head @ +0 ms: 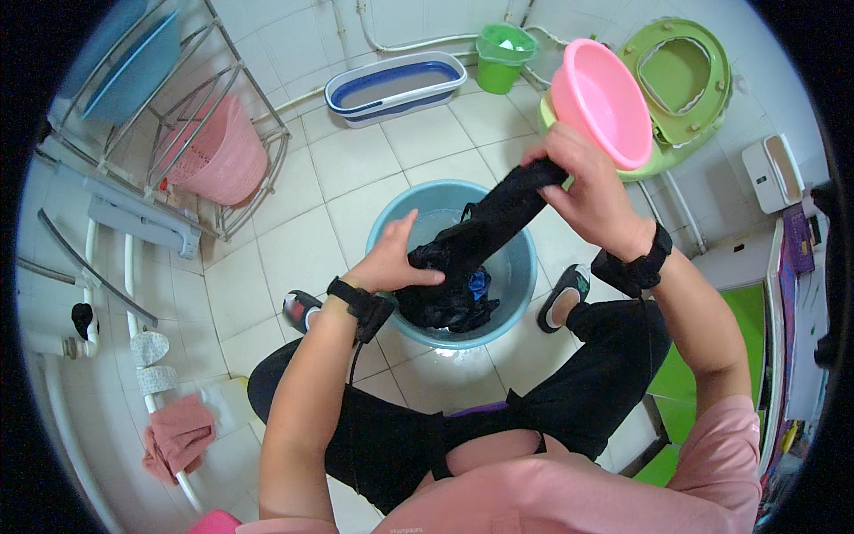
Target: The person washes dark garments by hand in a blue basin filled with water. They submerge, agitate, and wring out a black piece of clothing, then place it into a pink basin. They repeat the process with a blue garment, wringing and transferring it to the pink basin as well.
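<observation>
Below me, a blue plastic basin (453, 190) stands on the tiled floor between my feet. It holds some water and a bunched black garment (460, 257), with a patch of blue showing near its lower part. My right hand (587, 190) grips one end of the garment, raised above the basin's right rim, so the cloth slants up out of the basin. Over the basin's left side, my left hand (397, 260) rests against the cloth with thumb and fingers spread wide. Whether its hidden fingers grip any fabric I cannot tell.
A pink basin (600, 103) leans on the green toilet (674, 73) at upper right. Along the back wall are a collapsible tub (397, 83) and a green bin (502, 60). A metal rack (227, 53) with a pink basket (220, 153) stands left. Water wets the floor in front.
</observation>
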`<state>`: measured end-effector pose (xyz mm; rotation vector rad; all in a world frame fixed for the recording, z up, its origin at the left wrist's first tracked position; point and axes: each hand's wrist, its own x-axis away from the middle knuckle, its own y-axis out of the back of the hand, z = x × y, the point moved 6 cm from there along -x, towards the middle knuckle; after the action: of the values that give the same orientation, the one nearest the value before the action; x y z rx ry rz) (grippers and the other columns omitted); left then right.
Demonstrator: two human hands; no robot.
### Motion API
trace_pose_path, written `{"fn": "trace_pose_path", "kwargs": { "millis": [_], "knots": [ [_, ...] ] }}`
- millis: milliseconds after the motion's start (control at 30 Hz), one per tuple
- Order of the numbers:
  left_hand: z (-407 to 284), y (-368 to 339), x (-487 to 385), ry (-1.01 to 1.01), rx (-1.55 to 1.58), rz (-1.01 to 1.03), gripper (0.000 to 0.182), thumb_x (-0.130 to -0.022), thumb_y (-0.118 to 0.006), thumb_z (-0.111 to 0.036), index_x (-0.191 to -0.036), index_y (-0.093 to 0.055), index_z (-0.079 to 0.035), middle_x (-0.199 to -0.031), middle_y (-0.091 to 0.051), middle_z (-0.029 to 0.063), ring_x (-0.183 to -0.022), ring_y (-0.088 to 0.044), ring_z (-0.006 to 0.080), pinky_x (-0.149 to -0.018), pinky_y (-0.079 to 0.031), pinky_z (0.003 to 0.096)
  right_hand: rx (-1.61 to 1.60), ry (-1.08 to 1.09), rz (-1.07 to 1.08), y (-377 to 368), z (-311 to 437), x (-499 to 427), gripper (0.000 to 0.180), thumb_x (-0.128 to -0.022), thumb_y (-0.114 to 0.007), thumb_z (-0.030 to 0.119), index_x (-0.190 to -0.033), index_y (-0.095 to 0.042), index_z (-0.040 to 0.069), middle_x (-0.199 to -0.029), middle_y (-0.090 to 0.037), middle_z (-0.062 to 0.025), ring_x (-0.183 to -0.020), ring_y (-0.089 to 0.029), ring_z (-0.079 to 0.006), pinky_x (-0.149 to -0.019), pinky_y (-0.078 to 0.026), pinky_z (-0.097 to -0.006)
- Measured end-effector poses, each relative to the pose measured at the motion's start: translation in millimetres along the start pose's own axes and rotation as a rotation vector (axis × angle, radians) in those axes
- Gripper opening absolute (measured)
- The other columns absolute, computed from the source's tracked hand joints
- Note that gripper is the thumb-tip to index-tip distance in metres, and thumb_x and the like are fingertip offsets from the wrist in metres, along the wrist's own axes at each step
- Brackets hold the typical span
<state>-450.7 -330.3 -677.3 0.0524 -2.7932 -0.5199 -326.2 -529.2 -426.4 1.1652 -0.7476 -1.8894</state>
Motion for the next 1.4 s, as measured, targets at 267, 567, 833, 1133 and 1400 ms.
{"fn": "trace_pose_path", "kwargs": {
  "millis": [267,567,833,1133,1400],
  "knots": [
    [75.2,-63.6,-32.3,-0.229,-0.035,-0.101,0.153,-0.052,-0.102,-0.038,-0.159,-0.001,0.003,-0.160,-0.026,0.0292,-0.150,-0.027,0.0404,-0.123,-0.024,0.0442,-0.184,-0.080,-0.170,55.2,42.5,-60.1,0.027,-0.078,-0.061,-0.002,-0.104,-0.063,0.002,-0.088,-0.065,-0.0071,-0.077,-0.063,-0.0139,-0.069,-0.052,-0.0294],
    [17.9,-87.9,-39.1,-0.200,0.329,-0.031,0.142,-0.064,-0.097,-0.024,-0.162,0.004,-0.007,-0.164,-0.024,0.0162,-0.150,-0.029,0.0301,-0.126,-0.022,0.0434,-0.186,-0.023,-0.330,166.1,108.5,-108.3,0.030,-0.084,-0.060,-0.006,-0.115,-0.059,-0.003,-0.090,-0.065,-0.0079,-0.079,-0.065,-0.0158,-0.077,-0.054,-0.0267],
    [-41.9,-105.0,-61.6,-0.397,0.560,-0.006,0.079,-0.082,-0.081,-0.005,-0.147,-0.037,-0.007,-0.148,-0.047,0.0103,-0.134,-0.049,0.0235,-0.116,-0.042,0.0394,-0.161,-0.217,-0.512,223.6,87.2,-121.7,0.030,-0.090,-0.060,0.000,-0.120,-0.060,-0.001,-0.098,-0.066,-0.0067,-0.084,-0.063,-0.0157,-0.080,-0.053,-0.0269],
    [-44.5,-131.5,-63.1,-0.315,0.041,0.093,0.086,-0.078,-0.087,-0.027,-0.148,-0.043,-0.004,-0.147,-0.053,0.0163,-0.136,-0.050,0.0295,-0.116,-0.039,0.0373,-0.238,-0.238,-0.378,241.7,35.2,-119.8,0.034,-0.085,-0.061,-0.005,-0.118,-0.061,-0.003,-0.097,-0.066,-0.0082,-0.084,-0.065,-0.0172,-0.078,-0.055,-0.0292],
    [9.7,-25.8,-23.0,0.114,0.307,-0.252,0.043,-0.076,-0.067,-0.003,-0.119,-0.066,0.005,-0.109,-0.072,0.0092,-0.100,-0.067,0.0211,-0.090,-0.052,0.0341,-0.201,-0.389,-0.362,208.9,-45.8,-28.7,0.037,-0.083,-0.060,-0.003,-0.119,-0.060,-0.002,-0.099,-0.068,-0.0112,-0.087,-0.066,-0.0190,-0.081,-0.057,-0.0330]
  ]
}}
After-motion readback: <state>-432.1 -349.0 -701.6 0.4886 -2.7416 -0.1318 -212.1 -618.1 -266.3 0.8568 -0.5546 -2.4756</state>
